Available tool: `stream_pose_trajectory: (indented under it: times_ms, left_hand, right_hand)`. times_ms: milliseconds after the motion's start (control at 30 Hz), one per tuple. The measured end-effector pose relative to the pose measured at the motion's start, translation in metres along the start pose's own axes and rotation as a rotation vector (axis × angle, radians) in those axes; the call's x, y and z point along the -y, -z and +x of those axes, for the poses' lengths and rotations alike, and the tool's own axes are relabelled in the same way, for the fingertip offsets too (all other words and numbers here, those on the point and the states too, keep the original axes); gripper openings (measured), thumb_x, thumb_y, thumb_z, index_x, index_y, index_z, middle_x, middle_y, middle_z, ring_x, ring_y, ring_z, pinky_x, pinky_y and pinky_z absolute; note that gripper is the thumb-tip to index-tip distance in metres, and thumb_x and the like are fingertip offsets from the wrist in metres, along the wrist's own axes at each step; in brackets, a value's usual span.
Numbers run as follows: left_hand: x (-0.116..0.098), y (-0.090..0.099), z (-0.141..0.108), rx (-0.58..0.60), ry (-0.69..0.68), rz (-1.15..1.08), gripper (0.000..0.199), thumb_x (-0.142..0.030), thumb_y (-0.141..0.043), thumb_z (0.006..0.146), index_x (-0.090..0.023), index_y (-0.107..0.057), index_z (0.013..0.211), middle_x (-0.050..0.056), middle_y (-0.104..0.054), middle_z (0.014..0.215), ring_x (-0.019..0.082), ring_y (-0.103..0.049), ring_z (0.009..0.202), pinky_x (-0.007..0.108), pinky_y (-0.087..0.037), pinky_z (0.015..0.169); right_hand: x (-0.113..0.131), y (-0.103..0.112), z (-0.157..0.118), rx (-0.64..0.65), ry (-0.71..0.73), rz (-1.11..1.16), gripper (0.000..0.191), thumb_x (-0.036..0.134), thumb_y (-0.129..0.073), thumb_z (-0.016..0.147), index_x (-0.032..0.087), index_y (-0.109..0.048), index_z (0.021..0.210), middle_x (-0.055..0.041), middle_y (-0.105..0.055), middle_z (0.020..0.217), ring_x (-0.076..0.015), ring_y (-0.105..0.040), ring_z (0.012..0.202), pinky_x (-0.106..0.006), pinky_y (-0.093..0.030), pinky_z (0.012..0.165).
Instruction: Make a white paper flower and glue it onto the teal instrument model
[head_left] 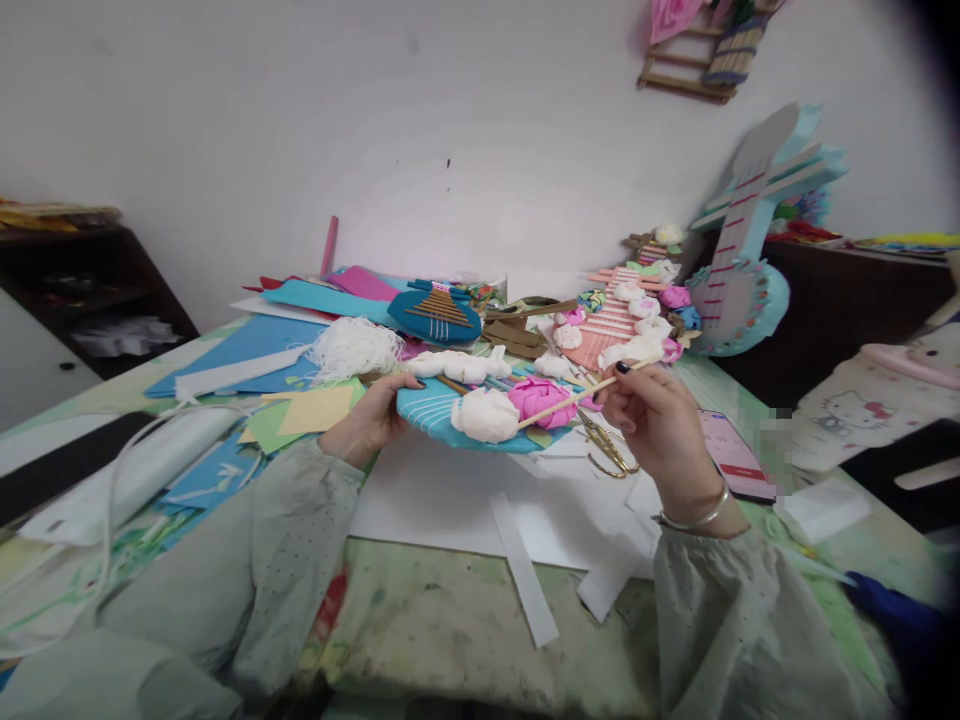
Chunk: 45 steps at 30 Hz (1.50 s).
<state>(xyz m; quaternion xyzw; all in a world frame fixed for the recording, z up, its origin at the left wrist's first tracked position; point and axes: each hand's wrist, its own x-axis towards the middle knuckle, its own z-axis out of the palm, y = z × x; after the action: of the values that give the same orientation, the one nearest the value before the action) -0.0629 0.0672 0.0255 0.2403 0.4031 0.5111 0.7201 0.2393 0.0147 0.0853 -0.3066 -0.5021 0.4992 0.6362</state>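
My left hand (pixel 379 418) grips the left end of a blue craft piece (pixel 429 408), thumb on top, holding it above white paper. White strings run across this end, and a white paper flower (pixel 485 415) and a pink paper flower (pixel 541 400) sit along its near side. In my right hand (pixel 646 410) a thin wooden stick (pixel 581 395) is pinched; its tip points left and down to the edge between the two flowers. Whether the tip touches them I cannot tell. Gold-handled scissors (pixel 606 445) lie just left of my right wrist.
A ball of white thread (pixel 357 350), coloured paper sheets (pixel 300 415) and a white cable (pixel 112 500) lie at left. Behind are a pink flowered craft piece (pixel 600 335) and a blue craft guitar (pixel 739 280). A phone (pixel 739 455) and paper strips (pixel 525 570) lie nearer.
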Motion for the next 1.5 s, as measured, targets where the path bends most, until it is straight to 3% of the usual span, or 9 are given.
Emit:
stream_pose_trajectory:
  times_ms: [267,900,1233,1500]
  left_hand:
    - [-0.0005,0.001,0.001,-0.002,-0.004,-0.018,0.025,-0.01,-0.05,0.07,-0.01,-0.063,0.092,0.005,-0.065,0.064,0.016,-0.061,0.051,0.026,-0.052,0.048]
    - [-0.0012,-0.0008,-0.0027,0.007,-0.011,0.012,0.028,-0.009,-0.052,0.068,-0.01,-0.062,0.094,0.005,-0.067,0.069,0.017,-0.063,0.058,0.025,-0.052,0.05]
    - [-0.0028,-0.0003,-0.0012,0.011,-0.024,0.019,0.03,-0.01,-0.05,0.069,-0.011,-0.062,0.096,0.009,-0.069,0.079,0.023,-0.067,0.072,0.031,-0.055,0.055]
    - [-0.0018,0.0023,0.0008,-0.009,-0.06,0.039,0.031,-0.01,-0.05,0.068,-0.011,-0.064,0.096,0.007,-0.069,0.076,0.023,-0.067,0.069,0.031,-0.055,0.056]
  right_hand:
    - [0.0009,-0.0032,-0.0004,-0.049,0.021,-0.032,0.02,0.021,-0.068,0.072,0.014,-0.058,0.056,-0.0037,-0.061,0.05,-0.0032,-0.036,0.034,-0.016,-0.019,0.033]
    - [0.0048,-0.0007,-0.0023,-0.039,0.041,-0.1,0.02,0.024,-0.068,0.072,0.013,-0.058,0.058,-0.0033,-0.06,0.05,-0.0035,-0.035,0.036,-0.018,-0.019,0.034]
    - [0.005,0.0006,-0.0011,-0.06,0.034,-0.088,0.019,0.022,-0.068,0.071,0.014,-0.057,0.057,-0.0026,-0.059,0.049,-0.0036,-0.034,0.035,-0.018,-0.019,0.033]
    - [0.0051,0.0025,-0.0005,-0.065,0.032,-0.095,0.022,0.021,-0.066,0.074,0.013,-0.055,0.056,-0.0027,-0.059,0.049,-0.0031,-0.034,0.035,-0.018,-0.018,0.034]
